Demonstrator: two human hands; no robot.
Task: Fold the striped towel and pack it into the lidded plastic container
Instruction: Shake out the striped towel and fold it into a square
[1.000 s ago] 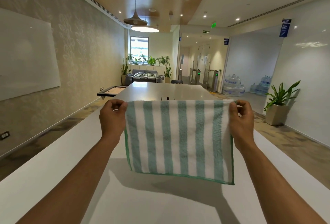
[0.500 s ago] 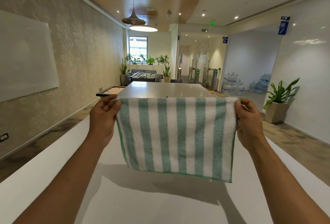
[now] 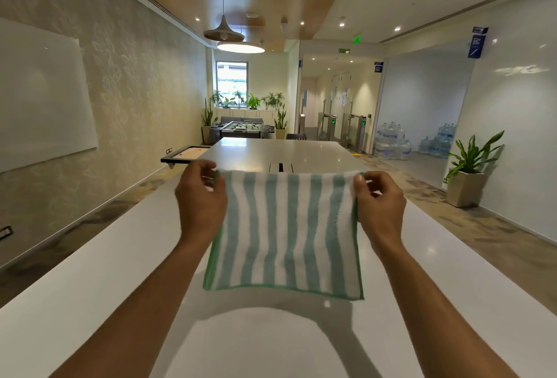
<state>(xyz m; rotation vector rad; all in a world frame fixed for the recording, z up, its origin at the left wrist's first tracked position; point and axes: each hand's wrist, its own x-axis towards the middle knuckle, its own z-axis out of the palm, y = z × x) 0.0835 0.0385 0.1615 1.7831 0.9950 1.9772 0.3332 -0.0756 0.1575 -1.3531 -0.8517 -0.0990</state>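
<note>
Striped towel (image 3: 286,233) hangs — container unseen.

An office break area. Beyond the hands runs a long white table (image 3: 289,154), with a foosball table (image 3: 242,128) past its far end. Left of the hands hangs a whiteboard (image 3: 42,94). To their right are stacked water jugs (image 3: 391,144), access gates (image 3: 346,129) and a potted plant (image 3: 470,166); an exit sign (image 3: 344,50) glows above.
</note>
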